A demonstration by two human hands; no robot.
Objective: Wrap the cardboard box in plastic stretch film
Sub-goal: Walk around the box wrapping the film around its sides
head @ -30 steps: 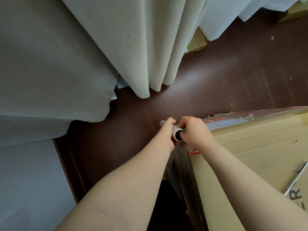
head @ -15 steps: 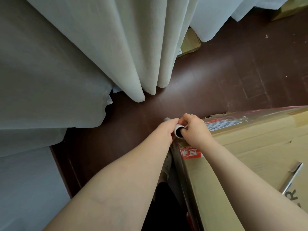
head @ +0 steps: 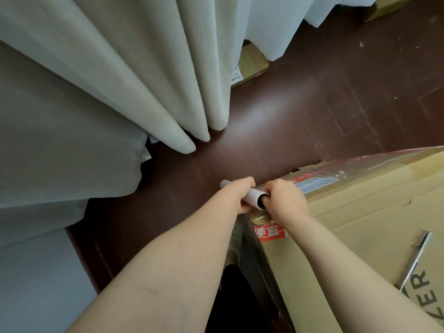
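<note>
A large cardboard box (head: 355, 227) fills the lower right, with a red label near its corner and clear stretch film (head: 374, 162) lying wrinkled along its far top edge. Both hands hold a pale stretch film roll (head: 254, 197) at the box's near-left corner. My left hand (head: 242, 195) grips the roll's middle, fingers wrapped around it. My right hand (head: 286, 200) holds the roll's open end, with a finger inside the core. Film runs down the box's left side below the hands.
Beige curtains (head: 120, 87) hang at the left and reach the dark brown floor (head: 276, 116). A small cardboard box (head: 252, 66) lies behind the curtains, and another sits at the top right corner. A metal strip (head: 415, 258) lies on the box top.
The view has shifted a little, with the curtains and the box sliding across it. Both hands have stayed on the roll at the box corner.
</note>
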